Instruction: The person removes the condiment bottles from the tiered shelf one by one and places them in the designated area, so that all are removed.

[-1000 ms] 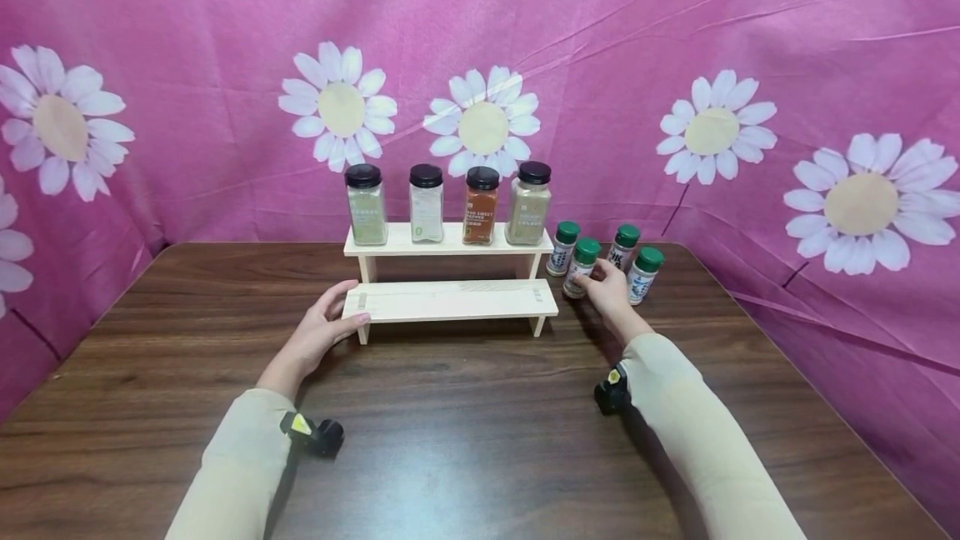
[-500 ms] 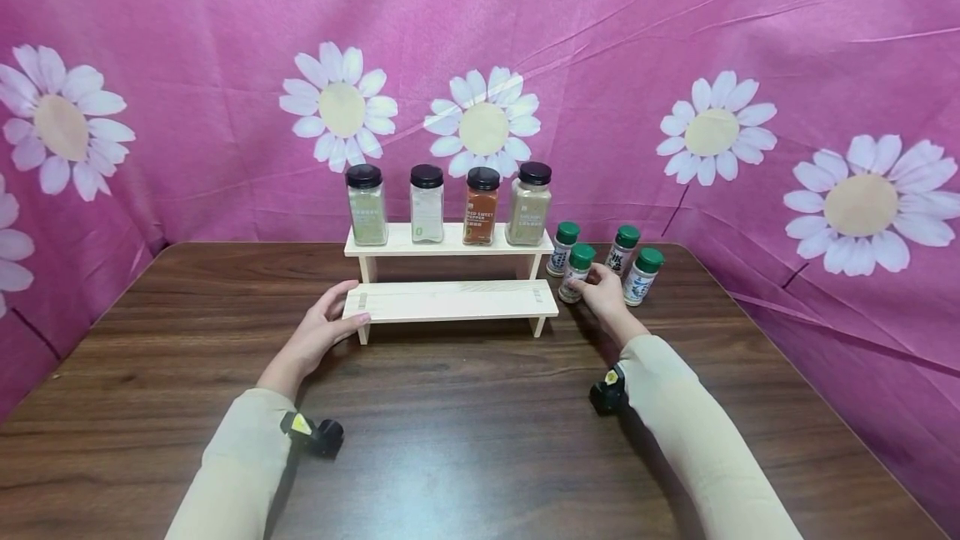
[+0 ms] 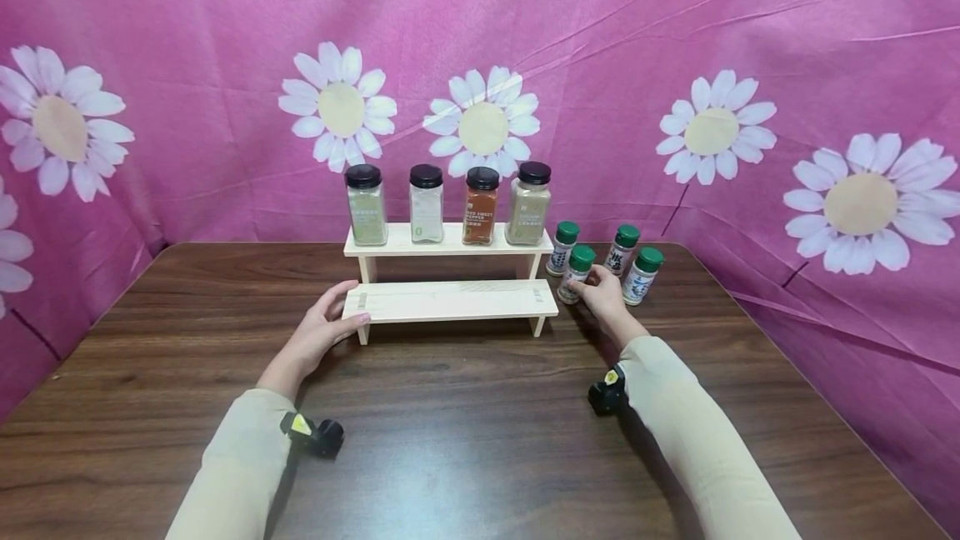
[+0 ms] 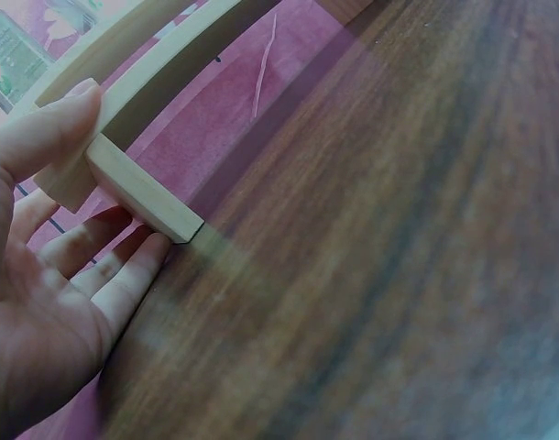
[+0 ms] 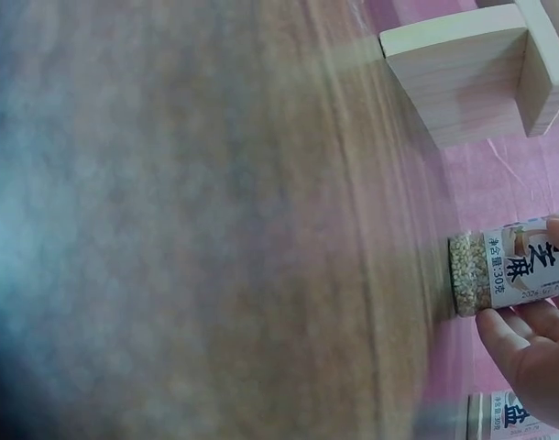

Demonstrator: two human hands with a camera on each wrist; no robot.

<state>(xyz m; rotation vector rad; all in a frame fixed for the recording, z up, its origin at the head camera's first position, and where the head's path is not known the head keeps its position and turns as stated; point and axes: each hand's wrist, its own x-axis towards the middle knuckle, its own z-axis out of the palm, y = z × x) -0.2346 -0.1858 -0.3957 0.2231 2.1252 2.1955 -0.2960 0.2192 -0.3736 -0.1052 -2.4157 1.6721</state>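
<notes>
- Right grip (image 3: 606, 294): thumb and fingers closed on upright green-capped sesame shaker (image 3: 574, 275), right of frame centre.
- Left grip (image 3: 318, 336): curled round wooden rack (image 3: 450, 301) at its left end.
- Risk: tight spacing; a sideways knock could topple neighbouring shakers (image 3: 642, 277).

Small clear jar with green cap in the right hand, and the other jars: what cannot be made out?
Right wrist: the right edge cuts off the green cap of the clear round jar; the right hand covers part of its white label.
Head: that label's print is too small.
Right wrist: the bottom edge cuts off a second white-labelled jar.
Left wrist: the upper-left corner crops a square glass jar; its print is too blurred.
</notes>
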